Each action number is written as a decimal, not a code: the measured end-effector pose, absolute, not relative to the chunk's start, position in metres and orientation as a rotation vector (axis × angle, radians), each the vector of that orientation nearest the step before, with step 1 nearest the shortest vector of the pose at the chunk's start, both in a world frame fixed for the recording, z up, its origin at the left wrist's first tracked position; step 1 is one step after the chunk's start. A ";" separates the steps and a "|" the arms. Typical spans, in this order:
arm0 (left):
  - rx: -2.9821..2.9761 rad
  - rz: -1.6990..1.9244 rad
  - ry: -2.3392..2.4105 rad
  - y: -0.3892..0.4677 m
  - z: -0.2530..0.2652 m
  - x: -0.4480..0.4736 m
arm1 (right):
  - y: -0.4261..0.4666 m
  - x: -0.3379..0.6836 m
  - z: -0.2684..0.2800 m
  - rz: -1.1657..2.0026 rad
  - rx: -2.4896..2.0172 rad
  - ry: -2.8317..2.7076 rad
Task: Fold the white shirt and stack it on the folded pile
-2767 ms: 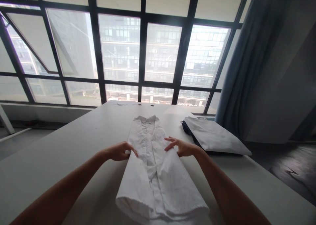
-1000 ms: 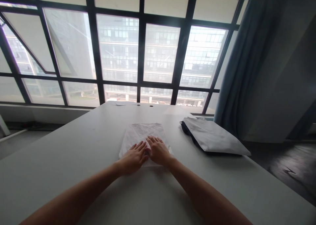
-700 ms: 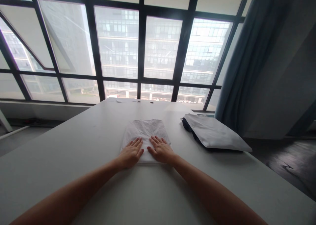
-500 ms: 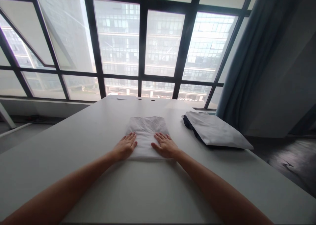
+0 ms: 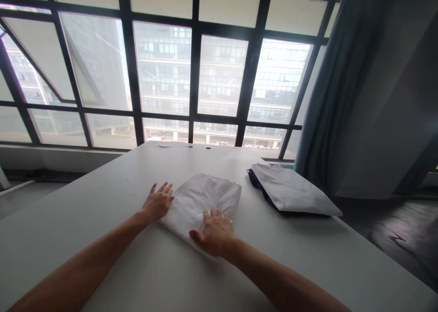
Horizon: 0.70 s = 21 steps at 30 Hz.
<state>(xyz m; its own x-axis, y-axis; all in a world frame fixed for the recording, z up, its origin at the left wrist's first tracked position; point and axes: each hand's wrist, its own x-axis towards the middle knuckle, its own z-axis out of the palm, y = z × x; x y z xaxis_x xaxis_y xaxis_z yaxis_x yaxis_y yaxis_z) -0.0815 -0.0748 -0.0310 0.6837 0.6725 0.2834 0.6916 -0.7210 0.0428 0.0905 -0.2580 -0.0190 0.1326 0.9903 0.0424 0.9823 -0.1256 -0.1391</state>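
A white packet (image 5: 205, 191), looking like folded cloth or a garment in a thin bag, lies turned at an angle on the white table (image 5: 112, 202). My left hand (image 5: 158, 201) is at its left edge, fingers stretched out and spread. Flat on the near right part of the packet rests my right hand (image 5: 215, 232), thumb out to the left and fingers apart. Neither hand is closed round anything. What is inside the packet cannot be made out.
To the right lies a stack of white and dark blue flat packets (image 5: 294, 191), close to the table's right edge. At the far end are a thin white sheet (image 5: 167, 144) and two dark holes in the tabletop. Windows and a grey-blue curtain (image 5: 321, 120) stand beyond.
The packet has turned on the table, its near edge now slanting down to the right. My right hand has come nearer to me, and my left hand has shifted left. The view has tilted up slightly.
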 end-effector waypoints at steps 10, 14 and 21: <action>-3.173 -0.437 -0.513 -0.179 -0.037 -0.035 | -0.219 0.173 -0.023 0.027 -2.315 -1.806; -3.223 -0.274 -0.548 -0.178 -0.035 -0.038 | -0.204 0.196 -0.035 0.154 -2.404 -1.756; -3.250 -0.233 -0.559 -0.176 -0.033 -0.040 | -0.191 0.240 -0.044 0.274 -2.604 -1.413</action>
